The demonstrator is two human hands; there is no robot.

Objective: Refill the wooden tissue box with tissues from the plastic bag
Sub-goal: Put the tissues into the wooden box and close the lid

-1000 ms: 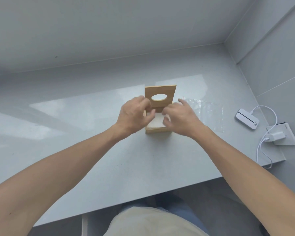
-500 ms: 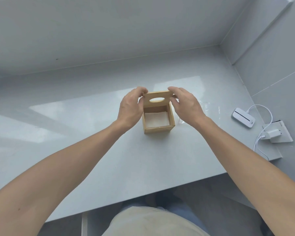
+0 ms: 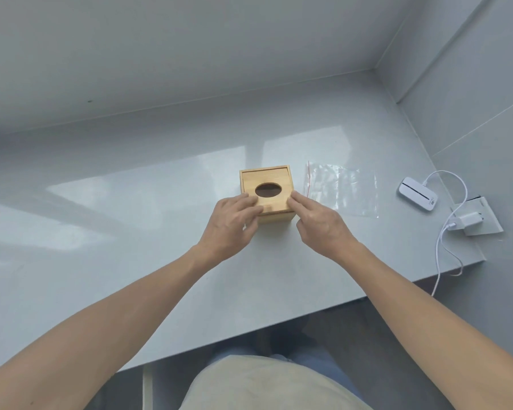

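Observation:
The wooden tissue box [image 3: 267, 180] stands on the grey table [image 3: 131, 232], its sliding lid lying flat on top with a dark oval hole in the middle. No tissue shows through the hole. My left hand [image 3: 234, 220] rests its fingertips on the lid's near left edge, thumb against the front wall. My right hand [image 3: 317, 220] presses two fingers on the lid's near right corner. The clear plastic bag [image 3: 342, 187] with a red zip strip lies flat and looks empty, just right of the box.
A small white device [image 3: 417, 193] lies at the table's right end, cabled to a white charger [image 3: 468, 221] on a wall socket plate. Walls close off the back and right side. The table's front edge runs close to my lap.
The lid stood upright on the open box with tissues visible inside; both hands have brought it down and it now lies flat, covering the box. The view has shifted left.

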